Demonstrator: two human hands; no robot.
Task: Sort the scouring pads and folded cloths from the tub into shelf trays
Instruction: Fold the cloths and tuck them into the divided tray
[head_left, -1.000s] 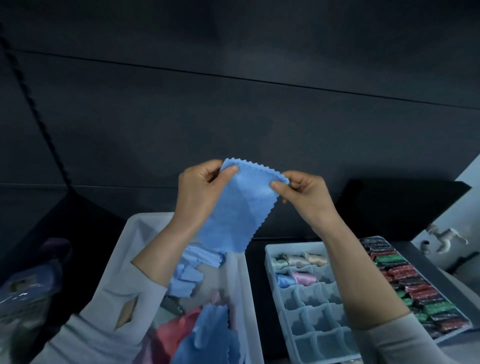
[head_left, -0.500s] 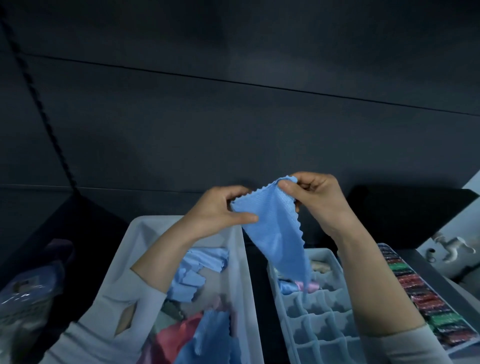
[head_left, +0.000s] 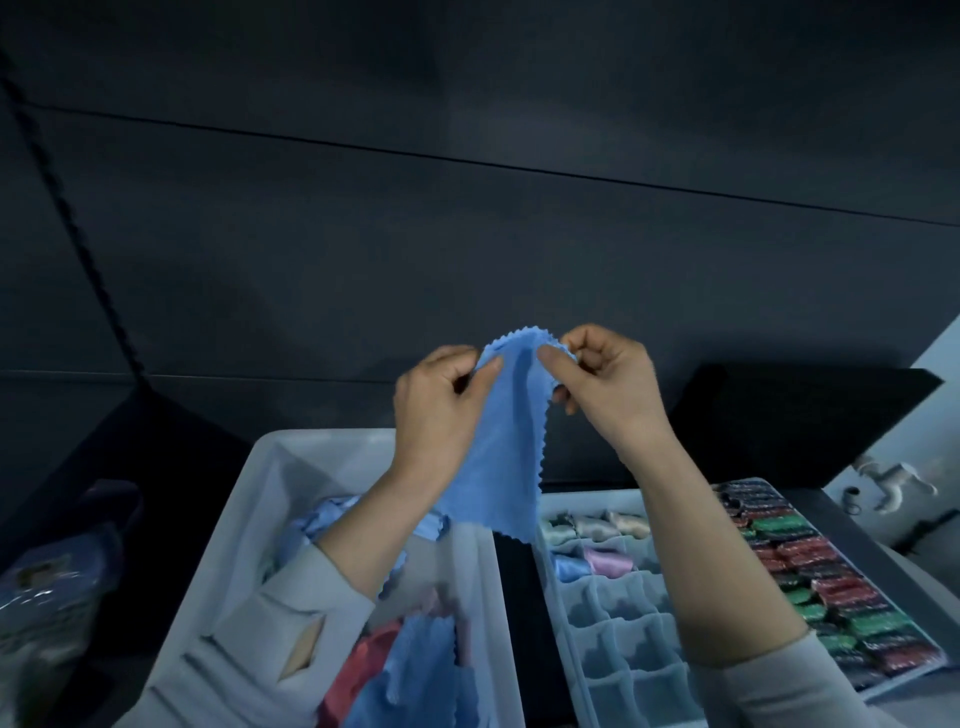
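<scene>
Pinching blue cloth, left hand, right hand, above tub

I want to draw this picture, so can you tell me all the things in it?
held cloth: one, blue, zigzag edges, up in the air between both hands
tub: one, white, bottom left
loose cloths: several, blue and red or pink, inside the tub
divided tray: one, pale grey, right of the tub
folded cloths: a few, pale, blue, pink, in its far cells
scouring pads: many, red, green, dark, far right tray
left hand: pinching the cloth
right hand: pinching the cloth
</scene>
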